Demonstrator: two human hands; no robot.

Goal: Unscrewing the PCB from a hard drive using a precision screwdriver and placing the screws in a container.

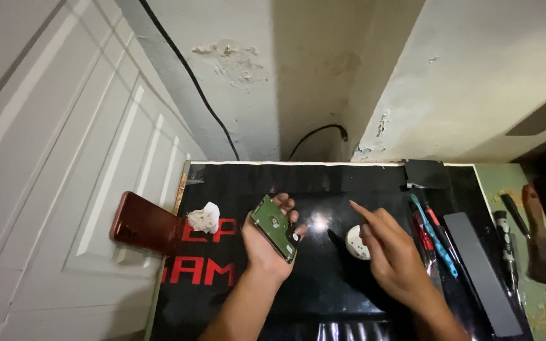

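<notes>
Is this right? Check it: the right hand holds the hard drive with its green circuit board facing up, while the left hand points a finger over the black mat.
Hands are swapped. In the head view, the left hand holds the hard drive with its green circuit board up, while the right hand points a finger over the black mat.

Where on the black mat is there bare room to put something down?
Bare mat lies along the far edge, between the wall and both hands. The right side is crowded: screwdrivers and a long black case. A white round dish sits beside the right hand.
</notes>
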